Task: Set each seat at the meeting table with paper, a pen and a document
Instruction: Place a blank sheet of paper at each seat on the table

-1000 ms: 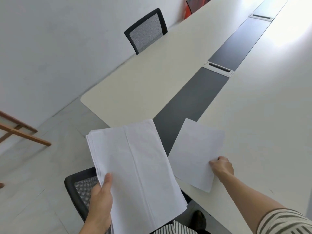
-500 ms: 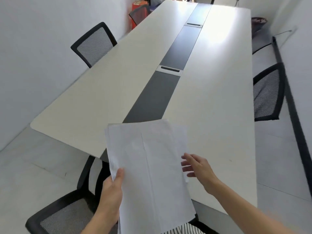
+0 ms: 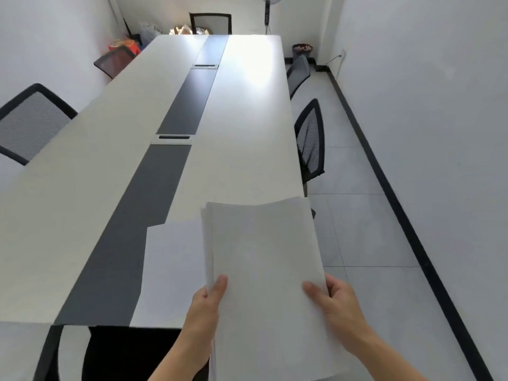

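A stack of white paper [image 3: 264,259] hangs over the near right corner of the long white meeting table [image 3: 242,138]. My left hand [image 3: 204,312] grips the stack's left edge with the thumb on top. My right hand [image 3: 334,301] holds its right edge, thumb on the top sheet. One single white sheet [image 3: 171,268] lies flat on the table at the near end, just left of the stack and partly under it. No pen or document is in view.
A dark strip [image 3: 154,193] with two cable hatches runs down the table's middle. Black mesh chairs stand at the left [image 3: 30,125], at the right [image 3: 312,141], further back on the right [image 3: 298,74] and at the far end [image 3: 210,23]. Bags, a fan and a bin sit by the far wall.
My right hand let go of the single sheet, which now lies on the table, and took the stack's right edge. My view swung right, along the table.
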The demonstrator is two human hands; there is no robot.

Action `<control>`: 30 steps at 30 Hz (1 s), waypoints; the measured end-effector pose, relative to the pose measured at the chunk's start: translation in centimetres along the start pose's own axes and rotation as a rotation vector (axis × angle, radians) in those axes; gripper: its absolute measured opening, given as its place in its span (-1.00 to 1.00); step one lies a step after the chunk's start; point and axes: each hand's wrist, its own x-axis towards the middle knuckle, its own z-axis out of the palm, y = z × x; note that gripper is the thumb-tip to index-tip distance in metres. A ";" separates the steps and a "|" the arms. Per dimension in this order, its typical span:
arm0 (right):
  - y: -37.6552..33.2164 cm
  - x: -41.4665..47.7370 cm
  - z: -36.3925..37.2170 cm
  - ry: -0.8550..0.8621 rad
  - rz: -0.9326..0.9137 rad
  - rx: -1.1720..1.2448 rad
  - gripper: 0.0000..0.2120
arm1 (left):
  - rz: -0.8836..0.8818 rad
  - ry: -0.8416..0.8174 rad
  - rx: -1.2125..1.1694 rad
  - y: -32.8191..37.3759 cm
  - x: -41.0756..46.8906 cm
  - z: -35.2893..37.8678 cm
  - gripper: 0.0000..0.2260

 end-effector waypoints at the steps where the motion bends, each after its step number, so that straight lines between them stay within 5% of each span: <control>1: 0.0 -0.1 -2.3 0.019 0.006 0.005 -0.88 | -0.005 -0.034 0.020 -0.3 -0.1 2.2 -0.70; 9: -0.7 0.1 -17.8 0.167 -0.015 0.017 -0.84 | -0.090 -0.133 0.096 -3.6 0.5 17.3 -0.74; 30: -13.9 21.0 -30.8 0.219 -0.140 0.129 -0.87 | -0.053 -0.269 0.071 8.6 18.8 36.2 -0.72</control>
